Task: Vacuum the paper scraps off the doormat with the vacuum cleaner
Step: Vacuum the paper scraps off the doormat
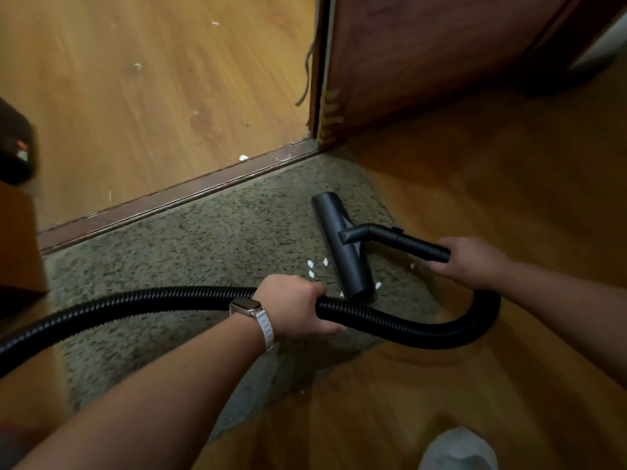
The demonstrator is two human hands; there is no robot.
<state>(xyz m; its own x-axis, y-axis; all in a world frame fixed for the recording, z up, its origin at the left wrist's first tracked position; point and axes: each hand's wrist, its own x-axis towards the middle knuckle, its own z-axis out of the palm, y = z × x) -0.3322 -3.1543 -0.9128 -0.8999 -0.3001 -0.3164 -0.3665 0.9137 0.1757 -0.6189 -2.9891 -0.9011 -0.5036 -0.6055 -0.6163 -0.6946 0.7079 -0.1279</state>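
Vacuum head laid on doormat near its right edge among paper scraps; tube gripped by right hand, hose gripped clear by left hand.

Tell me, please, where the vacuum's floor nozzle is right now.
In the head view, the floor nozzle sits right of centre on the doormat, paper scraps beside its near end, just ahead of the left hand gripping the hose.
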